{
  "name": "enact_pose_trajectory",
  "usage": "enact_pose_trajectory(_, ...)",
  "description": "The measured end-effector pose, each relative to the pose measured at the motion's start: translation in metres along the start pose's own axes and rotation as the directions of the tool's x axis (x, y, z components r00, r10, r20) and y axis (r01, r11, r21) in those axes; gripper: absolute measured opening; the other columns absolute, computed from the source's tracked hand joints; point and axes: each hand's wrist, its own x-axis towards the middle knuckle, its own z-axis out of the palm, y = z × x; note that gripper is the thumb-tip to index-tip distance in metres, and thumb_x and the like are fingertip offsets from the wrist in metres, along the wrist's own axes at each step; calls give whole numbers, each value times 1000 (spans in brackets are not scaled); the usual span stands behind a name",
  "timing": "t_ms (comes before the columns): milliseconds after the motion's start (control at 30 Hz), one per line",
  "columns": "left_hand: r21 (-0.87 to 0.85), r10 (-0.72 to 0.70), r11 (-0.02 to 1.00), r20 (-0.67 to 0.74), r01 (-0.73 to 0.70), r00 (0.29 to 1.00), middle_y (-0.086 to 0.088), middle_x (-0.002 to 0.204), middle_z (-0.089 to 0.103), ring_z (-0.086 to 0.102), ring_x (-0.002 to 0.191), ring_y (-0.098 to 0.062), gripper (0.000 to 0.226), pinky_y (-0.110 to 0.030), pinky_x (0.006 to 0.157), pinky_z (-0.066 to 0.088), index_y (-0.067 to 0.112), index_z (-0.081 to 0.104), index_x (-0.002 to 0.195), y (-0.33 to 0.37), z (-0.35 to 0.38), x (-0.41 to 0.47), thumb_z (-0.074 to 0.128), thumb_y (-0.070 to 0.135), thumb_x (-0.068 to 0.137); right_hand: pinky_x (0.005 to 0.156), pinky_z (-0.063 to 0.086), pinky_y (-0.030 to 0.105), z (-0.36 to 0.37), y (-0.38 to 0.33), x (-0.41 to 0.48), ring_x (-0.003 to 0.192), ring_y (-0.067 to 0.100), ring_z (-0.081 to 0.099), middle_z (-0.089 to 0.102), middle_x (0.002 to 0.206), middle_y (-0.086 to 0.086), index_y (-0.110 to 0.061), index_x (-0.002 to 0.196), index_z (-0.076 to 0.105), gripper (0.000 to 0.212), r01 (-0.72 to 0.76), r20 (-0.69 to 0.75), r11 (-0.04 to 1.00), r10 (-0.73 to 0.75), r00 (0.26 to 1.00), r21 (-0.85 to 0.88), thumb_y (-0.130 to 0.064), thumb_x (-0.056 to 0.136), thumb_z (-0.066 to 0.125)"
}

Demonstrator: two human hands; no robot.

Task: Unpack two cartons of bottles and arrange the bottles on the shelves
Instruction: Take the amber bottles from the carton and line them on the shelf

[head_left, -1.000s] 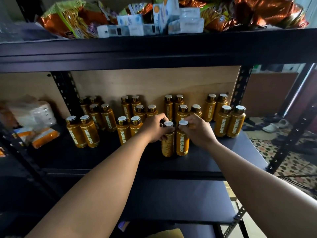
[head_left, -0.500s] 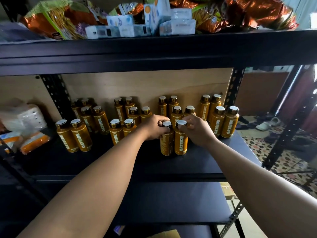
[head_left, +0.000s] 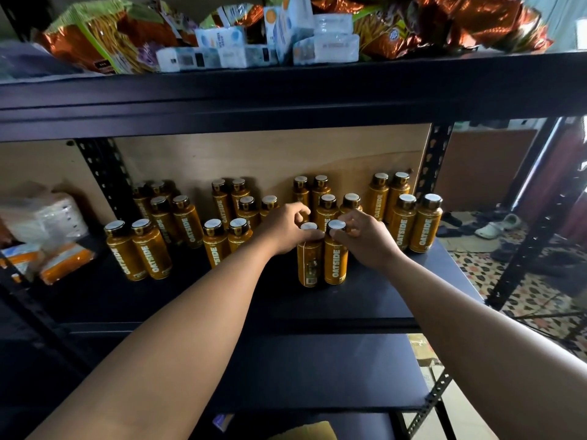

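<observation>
Several amber OATSIDE bottles stand in paired rows on the dark middle shelf (head_left: 381, 300). Two more stand upright side by side in front of the third group. My left hand (head_left: 286, 228) grips the neck of the left front bottle (head_left: 308, 265), whose label faces away. My right hand (head_left: 365, 238) pinches the neck of the right front bottle (head_left: 336, 265), its OATSIDE label facing me. Both bottles rest on the shelf. No carton is clearly in view.
The top shelf (head_left: 286, 93) holds snack bags (head_left: 95, 36) and small white boxes (head_left: 222, 55). Wrapped packets (head_left: 47, 236) lie at the left of the middle shelf. A lower shelf (head_left: 317, 373) sits below. A black upright post (head_left: 435, 160) bounds the right side; shoes (head_left: 495, 227) lie on the patterned floor.
Both hands stay on the two front bottles, which have hardly moved on the shelf. The view has drifted slightly.
</observation>
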Motion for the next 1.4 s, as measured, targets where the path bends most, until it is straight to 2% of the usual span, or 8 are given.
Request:
enact_pose_trajectory(67, 44, 19, 999, -27, -18, 999, 2, 108, 66, 62, 95, -14, 43, -28, 69, 47, 23, 65, 118, 0, 3, -1, 77, 47, 84, 70, 52, 21, 0, 0, -1, 100, 10, 64, 66, 131, 4, -19, 128, 60, 40, 3, 2, 1000, -3, 1000, -2, -38, 94, 71)
enact_pose_trajectory(233, 51, 33, 998, 139, -40, 990, -2, 147, 54, 53, 131, -21, 47, -34, 100, 46, 25, 59, 139, 2, -6, 5, 70, 24, 93, 68, 50, 20, -7, 0, -3, 97, 9, 65, 68, 125, 0, -21, 125, 63, 35, 5, 17, 1000, -5, 1000, -10, -38, 94, 70)
enact_pose_trajectory(367, 1, 11, 1000, 52, -11, 999, 0, 130, 64, 61, 113, -18, 55, -32, 84, 49, 24, 62, 134, 1, -2, 3, 77, 43, 85, 65, 48, 19, -7, 0, -2, 96, 7, 65, 68, 124, -1, -22, 124, 63, 34, 10, 27, 1000, -9, 1000, -14, -38, 95, 69)
enact_pose_trajectory(533, -25, 36, 999, 87, -34, 996, -2, 146, 55, 51, 133, -20, 51, -28, 94, 41, 23, 55, 142, 0, 3, 4, 71, 28, 93, 69, 52, 22, -5, 3, -2, 99, 9, 66, 68, 125, -2, -23, 127, 62, 36, 3, 21, 1000, -3, 1000, 12, -38, 95, 69)
enact_pose_trajectory(667, -47, 32, 998, -13, -32, 999, 0, 132, 63, 60, 116, -16, 52, -23, 76, 44, 21, 61, 134, -2, 7, 2, 76, 39, 87, 75, 58, 27, -5, 4, -2, 100, 10, 68, 70, 123, -2, -21, 127, 61, 37, 12, 27, 1000, -12, 1000, 23, -38, 95, 69)
enact_pose_trajectory(833, -9, 53, 999, 31, -52, 998, -1, 142, 59, 51, 133, -18, 46, -27, 94, 38, 21, 61, 136, -3, 5, 5, 71, 28, 92, 84, 61, 37, -6, 7, -2, 106, 13, 68, 68, 127, -1, -22, 130, 60, 40, 11, 34, 999, -12, 999, 36, -39, 95, 69)
enact_pose_trajectory(1067, -7, 57, 998, 52, -56, 997, -2, 145, 56, 49, 135, -19, 49, -26, 94, 36, 20, 57, 140, -4, 4, 6, 70, 27, 94, 69, 50, 20, -7, 9, 1, 102, 9, 68, 70, 124, -1, -22, 129, 61, 38, 40, 39, 999, -40, 998, -8, -40, 96, 67)
enact_pose_trajectory(1400, -7, 53, 999, 74, -52, 996, -2, 149, 52, 45, 139, -19, 48, -26, 99, 35, 21, 54, 143, -4, 4, 7, 66, 24, 97, 72, 53, 23, -4, 9, 6, 107, 12, 68, 68, 130, 0, -23, 133, 60, 41, 30, 32, 999, -29, 999, -13, -39, 96, 67)
